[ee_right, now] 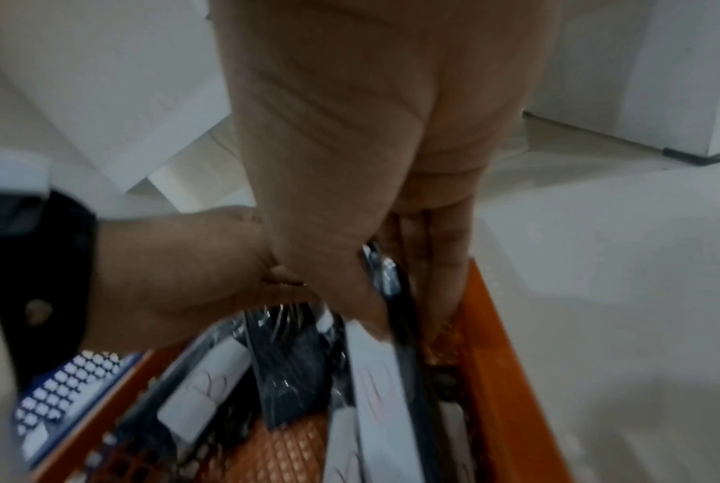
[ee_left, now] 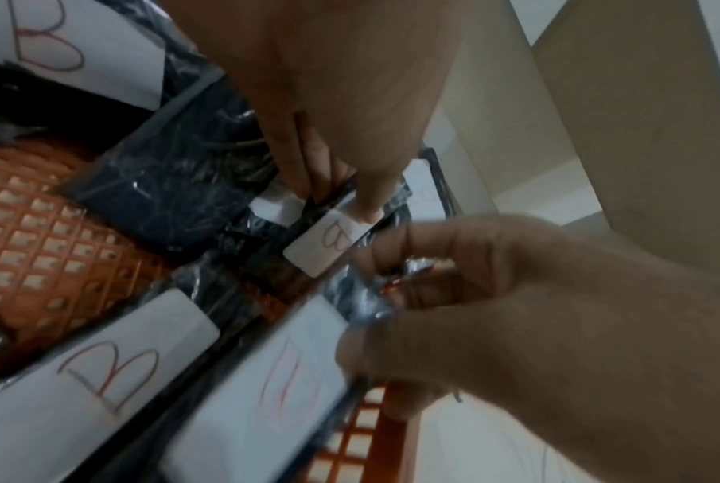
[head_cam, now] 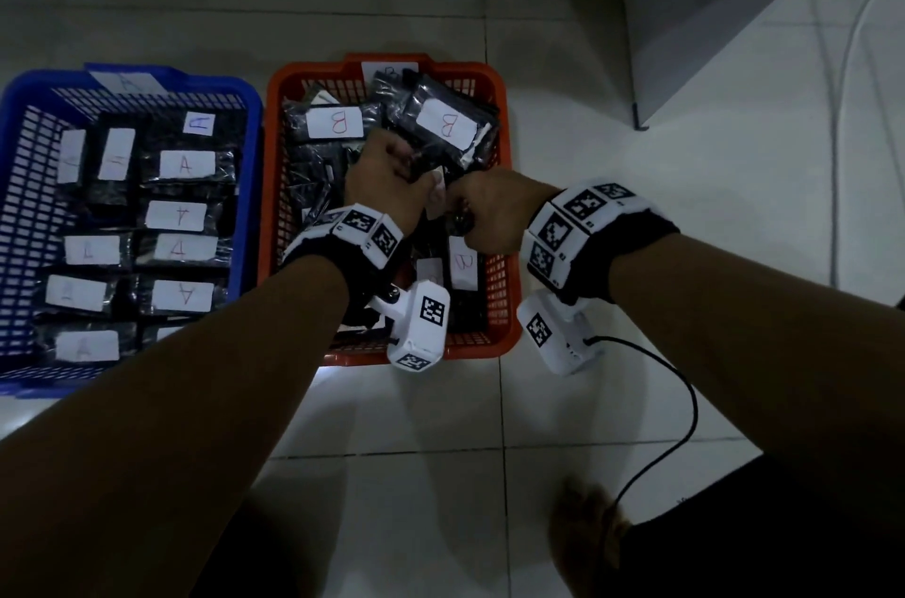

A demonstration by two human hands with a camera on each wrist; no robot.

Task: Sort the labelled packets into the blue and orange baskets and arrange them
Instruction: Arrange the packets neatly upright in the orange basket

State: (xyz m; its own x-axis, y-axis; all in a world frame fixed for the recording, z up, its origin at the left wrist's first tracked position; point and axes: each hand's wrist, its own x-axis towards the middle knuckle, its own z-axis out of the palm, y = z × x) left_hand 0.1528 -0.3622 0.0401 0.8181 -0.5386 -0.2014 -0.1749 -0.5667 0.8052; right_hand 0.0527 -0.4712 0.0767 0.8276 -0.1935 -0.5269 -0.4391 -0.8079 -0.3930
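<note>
Hands are meeting over the middle of the orange basket (head_cam: 509, 225), which is sitting on the tiled floor (head_cam: 636, 401) just beside the blue basket (head_cam: 19, 141), the two rims nearly touching. The left hand (head_cam: 387, 186) is reaching down into the pile with its fingers (ee_left: 366, 196) pressed together, the tips pinching the edge of a dark packet whose white label (ee_left: 329, 241) is showing a red letter B. The right hand (head_cam: 489, 210) is lying close against the left one, its fingers curled and pinching a crumpled plastic corner (ee_left: 366, 294) of a packet standing near the basket's right wall. Packets marked B (head_cam: 448, 124) are lying loosely and overlapping at varied angles inside the orange basket, two of them resting label-up toward the far end. Packets marked A (head_cam: 186, 163) are lying flat in rough rows inside the blue basket, labels facing up. Paper tags are sitting on the far rims, an A tag (head_cam: 130, 81) on the blue basket and a partly hidden tag (head_cam: 389, 70) on the orange one. Wristbands (head_cam: 583, 220) bearing black-and-white square markers are wrapping both wrists, and a black cable (head_cam: 685, 401) is trailing from the right wrist unit across the floor.
</note>
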